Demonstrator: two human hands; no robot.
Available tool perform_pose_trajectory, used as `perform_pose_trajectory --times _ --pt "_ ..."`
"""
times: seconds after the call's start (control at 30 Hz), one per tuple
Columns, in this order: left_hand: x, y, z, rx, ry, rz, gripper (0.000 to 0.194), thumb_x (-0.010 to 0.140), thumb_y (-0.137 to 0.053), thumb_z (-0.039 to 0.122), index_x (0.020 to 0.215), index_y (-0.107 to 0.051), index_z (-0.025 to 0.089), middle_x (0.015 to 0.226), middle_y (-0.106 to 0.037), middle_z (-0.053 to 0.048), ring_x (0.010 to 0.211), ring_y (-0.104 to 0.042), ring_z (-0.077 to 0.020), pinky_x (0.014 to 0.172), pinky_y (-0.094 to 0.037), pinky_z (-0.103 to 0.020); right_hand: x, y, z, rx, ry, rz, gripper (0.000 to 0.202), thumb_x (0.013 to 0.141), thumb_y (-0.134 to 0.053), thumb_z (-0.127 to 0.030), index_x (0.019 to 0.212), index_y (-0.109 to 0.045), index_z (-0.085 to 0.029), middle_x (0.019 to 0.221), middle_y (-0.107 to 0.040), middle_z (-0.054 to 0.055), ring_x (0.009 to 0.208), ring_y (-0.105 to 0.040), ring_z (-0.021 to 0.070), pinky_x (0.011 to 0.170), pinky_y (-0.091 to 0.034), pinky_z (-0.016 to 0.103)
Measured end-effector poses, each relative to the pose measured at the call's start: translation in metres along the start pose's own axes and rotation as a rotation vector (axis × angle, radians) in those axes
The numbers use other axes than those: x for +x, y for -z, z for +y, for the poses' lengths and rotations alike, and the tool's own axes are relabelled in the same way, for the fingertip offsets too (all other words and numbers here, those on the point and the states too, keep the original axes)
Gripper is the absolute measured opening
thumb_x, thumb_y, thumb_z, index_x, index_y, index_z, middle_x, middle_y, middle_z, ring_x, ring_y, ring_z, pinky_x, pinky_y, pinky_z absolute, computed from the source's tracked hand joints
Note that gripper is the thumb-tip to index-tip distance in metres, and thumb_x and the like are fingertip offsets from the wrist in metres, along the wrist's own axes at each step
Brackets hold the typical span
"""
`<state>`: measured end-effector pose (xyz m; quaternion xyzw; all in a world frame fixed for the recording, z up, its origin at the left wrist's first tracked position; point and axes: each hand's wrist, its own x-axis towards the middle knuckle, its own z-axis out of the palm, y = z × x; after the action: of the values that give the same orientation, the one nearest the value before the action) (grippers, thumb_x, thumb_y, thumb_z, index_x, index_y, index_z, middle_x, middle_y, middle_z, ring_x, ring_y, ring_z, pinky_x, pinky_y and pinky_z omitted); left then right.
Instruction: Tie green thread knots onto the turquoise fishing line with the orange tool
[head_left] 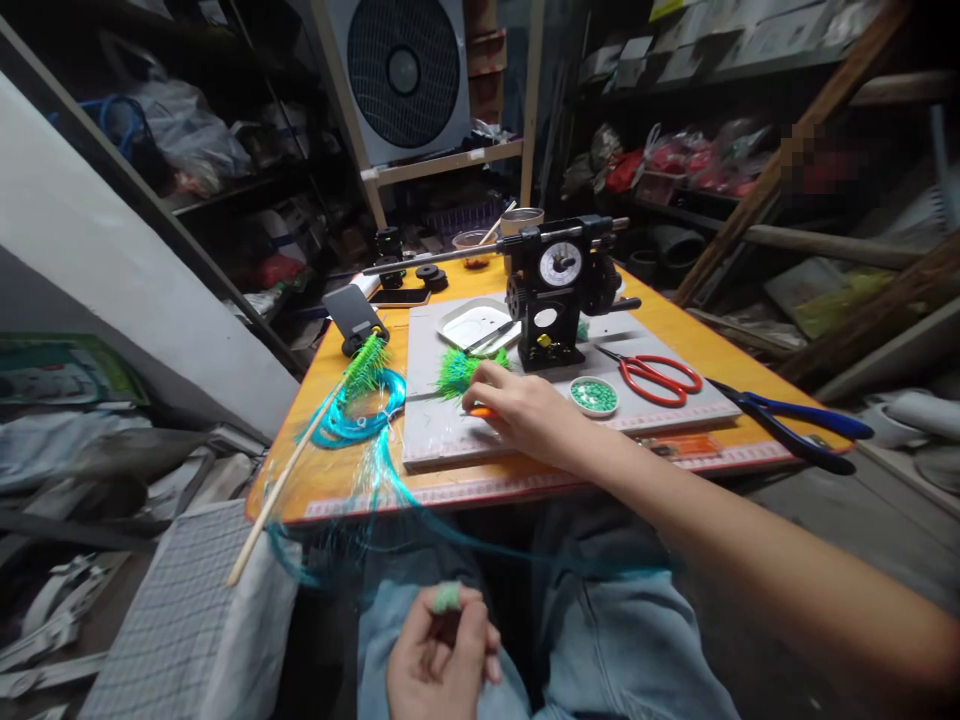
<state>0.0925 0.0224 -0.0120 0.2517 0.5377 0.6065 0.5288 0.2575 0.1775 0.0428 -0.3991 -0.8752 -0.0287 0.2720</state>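
Observation:
My right hand (517,408) reaches over the grey board (442,442), its fingers closed on a slim orange object (484,412), mostly covered by the hand. Just beyond the fingertips lies a bristly green tuft (459,374). Low over my lap is my left hand (442,655), fingers curled and thumb pressed in. A pale green wrap or piece (447,598) shows at its index finger; anything inside the grip is too small to tell. Behind the right hand stands a black hand-crank winder (551,320) with a dial and long metal shaft.
On the board are a white tray (454,318), a dish of green beads (594,397) and red-handled scissors (660,382). Blue-handled pliers (795,425) overhang the right edge. Coiled teal filament (352,430) and a wooden stick (289,478) with green bristles lie left; strands trail over my lap.

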Motion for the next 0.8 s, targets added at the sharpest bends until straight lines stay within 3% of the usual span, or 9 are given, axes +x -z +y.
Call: perform_pose_trajectory --times 0.1,0.23,0.33,0.43,0.53,0.67,0.73,0.8 --pt "0.003 -0.005 0.008 -0.145 0.006 -0.046 0.032 0.057 -0.088 0.038 0.065 -0.066 0.016 0.052 -0.067 0.001 0.04 -0.055 -0.0065 0.038 -0.04 -0.011 -0.028 0.018 -0.021 -0.006 0.104 0.061 0.021 0.092 -0.046 -0.008 0.102 -0.062 -0.016 0.103 -0.06 0.009 0.067 -0.053 0.0133 0.055 -0.034 0.025" --pt "-0.001 -0.014 0.015 -0.187 -0.01 -0.17 0.024 0.069 -0.081 0.033 0.067 -0.064 0.016 0.066 -0.071 -0.003 0.047 -0.059 -0.0088 0.041 -0.042 -0.014 -0.065 0.038 -0.055 0.039 0.333 0.113 0.019 0.096 -0.045 -0.011 0.102 -0.063 -0.012 0.086 -0.064 0.007 0.065 -0.054 0.0131 0.055 -0.038 0.026" --pt "-0.007 -0.019 0.014 -0.145 0.006 -0.216 0.026 0.069 -0.081 0.033 0.066 -0.063 0.016 0.056 -0.068 0.0 0.041 -0.055 -0.0069 0.04 -0.041 -0.013 -0.084 0.044 -0.07 0.073 0.358 0.049 0.021 0.096 -0.044 -0.011 0.097 -0.065 -0.009 0.079 -0.065 0.007 0.058 -0.052 0.013 0.049 -0.036 0.027" --pt "-0.014 -0.023 0.009 -0.052 -0.001 -0.186 0.03 0.065 -0.084 0.038 0.066 -0.064 0.015 0.047 -0.062 0.003 0.037 -0.051 -0.004 0.037 -0.039 -0.009 -0.1 0.042 -0.076 0.099 0.322 0.055 0.023 0.096 -0.042 -0.011 0.1 -0.064 -0.009 0.079 -0.066 0.008 0.058 -0.052 0.0144 0.049 -0.037 0.028" --pt "-0.022 -0.026 0.004 -0.024 -0.039 -0.096 0.032 0.061 -0.085 0.04 0.068 -0.065 0.016 0.051 -0.065 0.003 0.038 -0.053 -0.0043 0.036 -0.039 -0.008 -0.118 0.033 -0.085 0.281 0.072 0.172 0.02 0.096 -0.046 -0.013 0.103 -0.064 -0.009 0.083 -0.065 0.009 0.066 -0.057 0.0153 0.055 -0.043 0.026" --pt "-0.033 -0.03 -0.005 -0.038 -0.127 -0.057 0.028 0.063 -0.085 0.037 0.067 -0.066 0.017 0.054 -0.067 0.002 0.041 -0.056 -0.0073 0.037 -0.045 -0.012 -0.133 0.017 -0.107 0.877 -0.505 0.18 0.013 0.09 -0.06 -0.022 0.084 -0.07 -0.016 0.077 -0.06 0.004 0.069 -0.06 0.0141 0.061 -0.047 0.024" --pt "-0.039 -0.03 -0.011 -0.031 -0.125 -0.091 0.026 0.065 -0.084 0.036 0.067 -0.066 0.017 0.054 -0.067 0.001 0.041 -0.058 -0.0085 0.038 -0.046 -0.013 -0.135 0.01 -0.118 1.271 -0.735 0.156 0.018 0.087 -0.065 -0.033 0.08 -0.071 -0.017 0.074 -0.057 0.001 0.06 -0.058 0.0113 0.053 -0.045 0.022" --pt "-0.043 -0.029 -0.016 -0.012 -0.114 -0.113 0.025 0.064 -0.084 0.035 0.067 -0.067 0.017 0.056 -0.067 0.001 0.042 -0.059 -0.0095 0.038 -0.047 -0.015 -0.137 0.004 -0.125 1.609 -0.918 0.161 0.024 0.08 -0.071 -0.041 0.08 -0.071 -0.017 0.067 -0.055 -0.001 0.048 -0.052 0.0071 0.04 -0.036 0.017"
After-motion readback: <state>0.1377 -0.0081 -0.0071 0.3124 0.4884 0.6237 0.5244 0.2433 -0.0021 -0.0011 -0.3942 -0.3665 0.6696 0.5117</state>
